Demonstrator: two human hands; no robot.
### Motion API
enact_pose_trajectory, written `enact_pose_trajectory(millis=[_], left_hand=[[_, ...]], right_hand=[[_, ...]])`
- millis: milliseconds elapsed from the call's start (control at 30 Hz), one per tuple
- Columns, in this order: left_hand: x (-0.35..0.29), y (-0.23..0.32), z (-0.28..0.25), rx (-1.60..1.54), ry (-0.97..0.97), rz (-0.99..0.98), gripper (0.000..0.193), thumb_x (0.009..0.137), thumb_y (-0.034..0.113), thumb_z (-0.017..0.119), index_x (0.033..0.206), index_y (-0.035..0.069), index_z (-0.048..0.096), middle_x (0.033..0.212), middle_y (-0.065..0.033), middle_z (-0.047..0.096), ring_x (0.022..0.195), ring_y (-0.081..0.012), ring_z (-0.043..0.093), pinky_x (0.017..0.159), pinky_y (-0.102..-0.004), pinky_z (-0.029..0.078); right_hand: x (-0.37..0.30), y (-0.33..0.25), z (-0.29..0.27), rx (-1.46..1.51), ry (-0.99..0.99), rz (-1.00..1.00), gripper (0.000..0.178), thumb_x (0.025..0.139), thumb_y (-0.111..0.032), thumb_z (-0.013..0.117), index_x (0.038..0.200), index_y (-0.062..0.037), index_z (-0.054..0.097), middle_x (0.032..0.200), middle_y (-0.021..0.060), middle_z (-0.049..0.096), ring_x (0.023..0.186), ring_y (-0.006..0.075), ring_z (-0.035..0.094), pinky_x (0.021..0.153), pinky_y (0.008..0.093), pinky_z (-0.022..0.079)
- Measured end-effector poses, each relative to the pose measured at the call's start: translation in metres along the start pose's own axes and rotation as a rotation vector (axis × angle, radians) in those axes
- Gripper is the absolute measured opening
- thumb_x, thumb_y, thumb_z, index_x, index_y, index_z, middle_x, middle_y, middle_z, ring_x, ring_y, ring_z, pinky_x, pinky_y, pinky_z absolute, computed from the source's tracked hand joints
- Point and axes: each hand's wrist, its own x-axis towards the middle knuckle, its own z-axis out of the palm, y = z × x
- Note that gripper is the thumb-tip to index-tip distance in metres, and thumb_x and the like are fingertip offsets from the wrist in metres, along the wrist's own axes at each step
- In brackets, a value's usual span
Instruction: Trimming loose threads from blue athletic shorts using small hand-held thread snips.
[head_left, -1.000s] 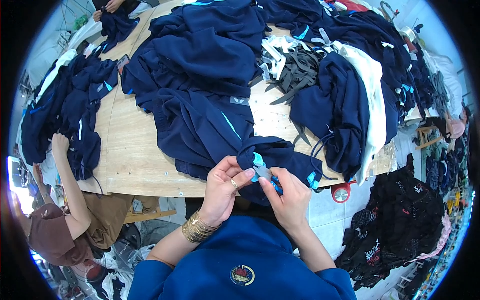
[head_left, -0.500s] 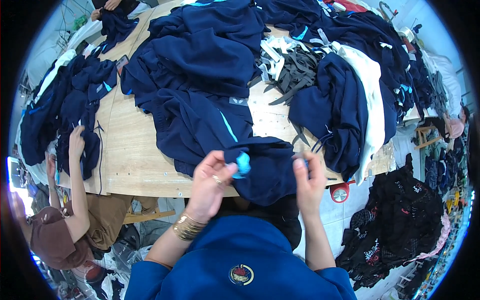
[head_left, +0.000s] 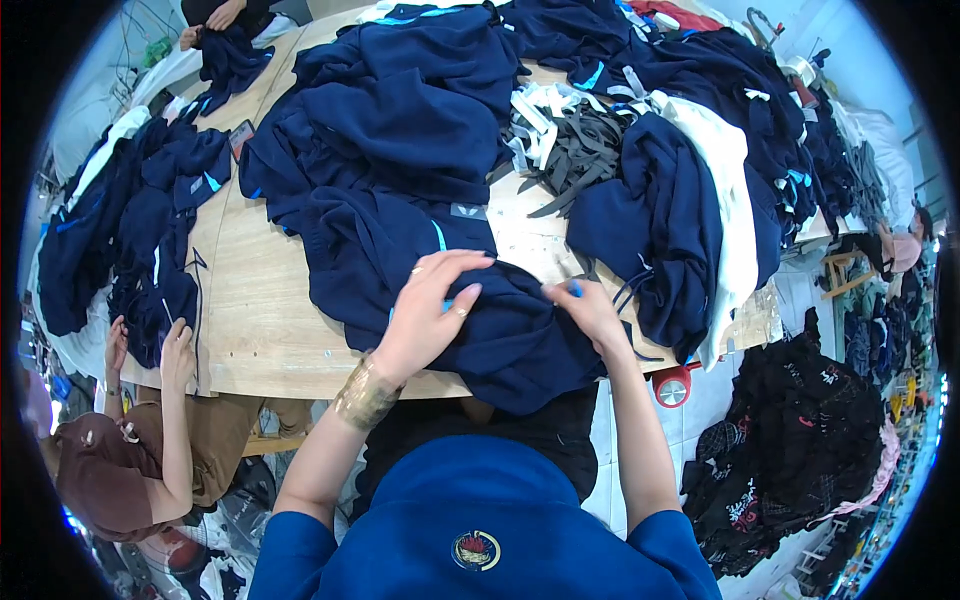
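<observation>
A navy garment (head_left: pixel 510 345) with a light blue strip lies in front of me, its near part hanging over the table edge. My left hand (head_left: pixel 432 310) lies on it, fingers stretched out and thumb apart. At the garment's right edge, my right hand (head_left: pixel 592 315) is closed with curled fingers. A small blue bit shows between its thumb and fingers; what it belongs to I cannot make out. Beyond my hands, more navy garments (head_left: pixel 400 130) are heaped, one bearing a grey patch (head_left: pixel 468 211).
Dark grey strips (head_left: pixel 580 150) and white strips (head_left: pixel 535 115) lie piled on the wooden table (head_left: pixel 265 340). Right of them sit a navy garment (head_left: pixel 665 230) and white cloth (head_left: pixel 735 220). A red round object (head_left: pixel 671 388) is at the near edge. Co-workers handle garments at the left and far left.
My left hand has let go of the bunched light blue piece and moved up, flattening onto the garment. My right hand has shifted slightly left and up. The garment now lies more spread out.
</observation>
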Motion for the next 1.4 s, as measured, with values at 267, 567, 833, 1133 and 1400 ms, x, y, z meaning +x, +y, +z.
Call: enact_pose_trajectory(millis=[267,567,833,1133,1400], left_hand=[[0.026,-0.012,-0.007,-0.220,-0.309,-0.013,0.021,0.090,0.022,0.054,0.105,0.008,0.059,0.125,-0.0111,0.051,0.122,-0.0268,0.042,0.106,-0.0425,0.023],[-0.002,0.022,-0.043,-0.729,-0.320,-0.324,0.016,0.089,0.017,0.059,0.080,0.005,0.053,0.069,0.0077,0.042,0.061,-0.0006,0.034,0.054,-0.0166,0.029],[-0.018,0.026,-0.051,-0.823,-0.211,-0.469,0.011,0.087,0.015,0.062,0.082,0.007,0.056,0.064,0.0104,0.044,0.058,0.0027,0.034,0.055,-0.0148,0.028],[-0.022,0.029,-0.051,-1.006,-0.234,-0.415,0.021,0.087,0.008,0.061,0.104,0.004,0.051,0.081,-0.0009,0.061,0.071,0.0005,0.054,0.063,-0.0126,0.040],[-0.028,0.033,-0.045,-0.920,-0.208,-0.398,0.034,0.081,0.004,0.066,0.109,0.004,0.048,0.090,-0.0053,0.062,0.082,-0.0050,0.058,0.073,-0.0178,0.046]], right_hand=[[-0.075,-0.088,-0.011,0.495,-0.362,-0.217,0.014,0.083,-0.015,0.066,0.089,-0.0049,0.058,0.074,-0.0068,0.050,0.068,0.0014,0.042,0.060,0.0173,0.033],[-0.092,-0.100,-0.006,0.598,-0.358,-0.167,0.014,0.084,-0.016,0.065,0.092,-0.0049,0.061,0.069,-0.0069,0.051,0.056,0.0006,0.040,0.049,0.0164,0.028],[-0.096,-0.109,0.004,0.674,-0.360,-0.051,0.015,0.084,-0.016,0.065,0.093,-0.0057,0.060,0.065,-0.0071,0.047,0.048,0.0000,0.032,0.043,0.0168,0.020],[-0.100,-0.113,0.012,0.703,-0.352,-0.035,0.012,0.084,-0.015,0.064,0.091,-0.0064,0.060,0.065,-0.0069,0.046,0.046,0.0000,0.029,0.042,0.0167,0.017],[-0.096,-0.102,0.025,0.353,-0.082,-0.354,0.018,0.084,-0.014,0.064,0.094,-0.0009,0.059,0.072,0.0025,0.055,0.065,0.0099,0.051,0.056,0.0240,0.041]])
